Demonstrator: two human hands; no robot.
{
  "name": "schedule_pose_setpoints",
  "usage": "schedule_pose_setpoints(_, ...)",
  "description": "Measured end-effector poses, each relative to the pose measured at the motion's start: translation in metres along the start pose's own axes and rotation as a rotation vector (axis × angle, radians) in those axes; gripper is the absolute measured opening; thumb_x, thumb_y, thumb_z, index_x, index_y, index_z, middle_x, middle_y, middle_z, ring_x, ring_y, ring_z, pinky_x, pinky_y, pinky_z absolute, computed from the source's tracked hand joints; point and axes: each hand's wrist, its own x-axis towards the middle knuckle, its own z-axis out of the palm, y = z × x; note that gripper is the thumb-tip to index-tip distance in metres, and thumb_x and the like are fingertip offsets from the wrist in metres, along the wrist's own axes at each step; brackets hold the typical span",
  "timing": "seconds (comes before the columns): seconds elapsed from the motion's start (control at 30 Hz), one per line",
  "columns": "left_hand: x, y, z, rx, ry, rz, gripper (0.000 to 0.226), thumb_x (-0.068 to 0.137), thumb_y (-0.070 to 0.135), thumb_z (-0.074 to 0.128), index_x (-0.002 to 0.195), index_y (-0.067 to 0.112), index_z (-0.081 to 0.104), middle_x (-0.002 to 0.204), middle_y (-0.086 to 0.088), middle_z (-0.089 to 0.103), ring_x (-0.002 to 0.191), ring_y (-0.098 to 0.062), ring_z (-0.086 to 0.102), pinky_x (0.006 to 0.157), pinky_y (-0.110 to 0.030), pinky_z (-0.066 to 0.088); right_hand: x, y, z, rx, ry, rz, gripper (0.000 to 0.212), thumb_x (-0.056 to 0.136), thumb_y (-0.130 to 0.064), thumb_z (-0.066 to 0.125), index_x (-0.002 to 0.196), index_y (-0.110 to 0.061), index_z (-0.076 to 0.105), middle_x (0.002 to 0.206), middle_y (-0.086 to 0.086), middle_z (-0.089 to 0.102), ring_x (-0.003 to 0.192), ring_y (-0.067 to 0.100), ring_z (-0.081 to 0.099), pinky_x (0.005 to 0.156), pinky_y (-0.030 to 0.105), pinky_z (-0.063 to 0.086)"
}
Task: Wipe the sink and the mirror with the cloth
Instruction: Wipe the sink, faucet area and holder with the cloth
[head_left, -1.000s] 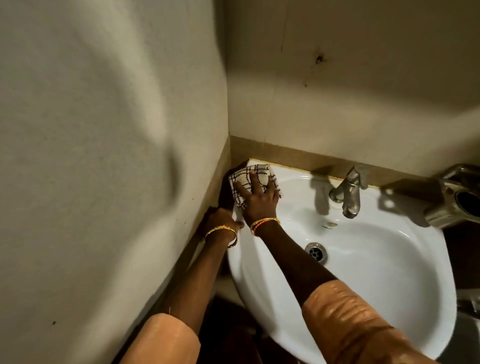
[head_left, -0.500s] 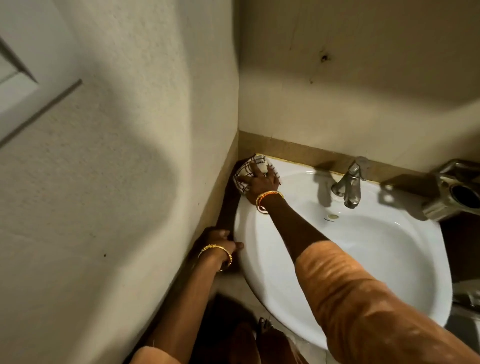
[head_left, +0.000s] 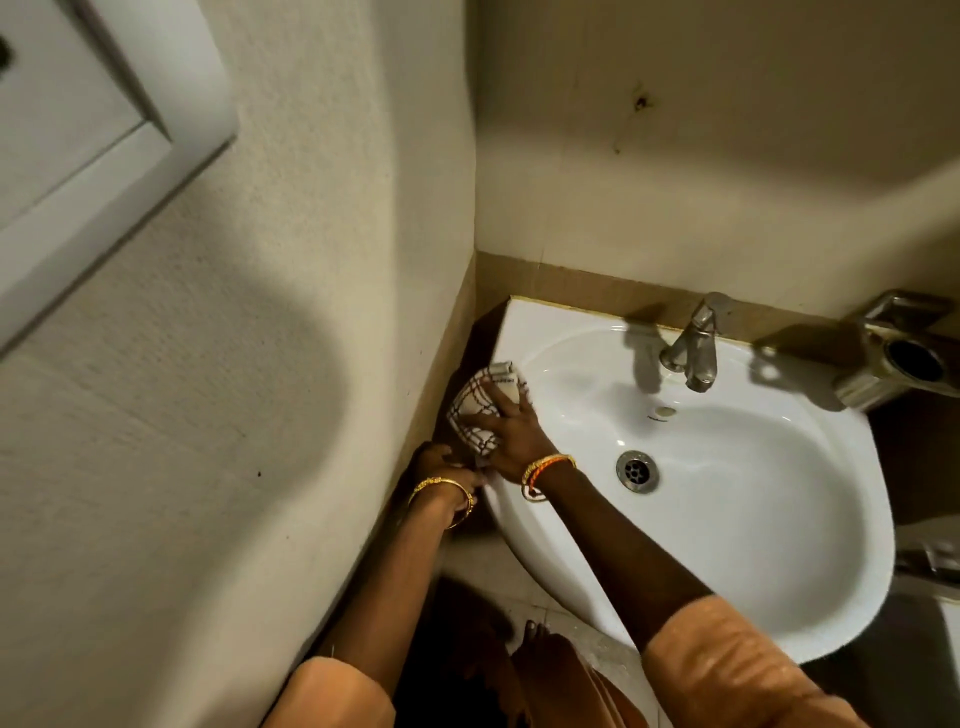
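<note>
Right hand (head_left: 511, 434) presses the checked cloth (head_left: 475, 410) flat on the sink (head_left: 753, 545) left rim; left hand (head_left: 441, 462) curls round the rim edge just beside it, holding no cloth. Cloth looks soft, light and bunch-prone: palm it mid-wad, fingers spread.

No text, brand or number can be read; a small dark mark sits on the sink (head_left: 779, 545) bowl wall, at six o'clock from the tap (head_left: 693, 351) just under the overflow hole, too small to make out
</note>
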Motion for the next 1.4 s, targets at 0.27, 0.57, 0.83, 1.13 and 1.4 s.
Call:
schedule_pose_setpoints(0.27,0.005,-0.010,-0.003,0.039,0.016,0.007,0.033,0.068,0.001,0.080,0.083,0.008,0.051,0.088,-0.018,0.063,0.083,-0.030,0.061,0.077,-0.043,0.055,0.012,-0.007,-0.014,-0.001,-0.115,0.101,0.045,0.088,-0.029,0.053,0.132,-0.025,0.054,0.157,0.015,0.017,0.148,0.023,0.001,0.118,0.052,-0.004)
schedule_pose_setpoints(0.57,-0.009,-0.035,-0.008,-0.381,-0.029,-0.096,0.045,0.102,0.032,0.025,0.143,0.015,0.035,0.148,-0.017,0.039,0.133,-0.036,0.041,0.105,-0.044,0.037,-0.025,-0.022,-0.011,0.145,-0.180,0.140,0.043,0.090,-0.018,0.058,0.132,-0.027,0.054,0.159,0.009,0.011,0.148,0.022,0.005,0.119,0.045,0.010)
schedule_pose_setpoints(0.83,-0.035,-0.043,-0.005,-0.549,-0.077,-0.127,0.069,0.093,0.061,0.021,0.144,0.017,0.033,0.150,-0.011,0.038,0.136,-0.033,0.038,0.110,-0.046,0.029,-0.087,-0.023,-0.031,0.578,-0.465,0.272,0.044,0.093,-0.013,0.053,0.136,-0.018,0.049,0.159,0.008,0.011,0.148,0.019,-0.002,0.118,0.022,0.007)
schedule_pose_setpoints(1.13,-0.036,-0.054,0.001,-0.545,-0.075,-0.064,0.060,0.092,0.064,0.017,0.111,0.023,0.056,0.115,-0.003,0.061,0.112,-0.024,0.054,0.088,-0.032,0.041,-0.070,-0.048,-0.010,0.335,-0.193,0.455,0.057,0.087,-0.045,0.057,0.139,-0.033,0.039,0.159,0.001,0.011,0.132,0.037,0.038,0.109,0.044,0.035)
schedule_pose_setpoints(1.4,-0.035,-0.063,0.000,-0.601,-0.086,-0.016,0.067,0.091,0.063,0.024,0.135,0.018,0.046,0.144,-0.006,0.045,0.134,-0.025,0.040,0.108,-0.042,0.029,-0.128,-0.048,-0.007,-0.011,-0.200,0.290,0.067,0.087,-0.039,0.054,0.144,-0.048,0.021,0.160,0.002,0.011,0.120,0.042,0.047,0.096,0.048,0.045)
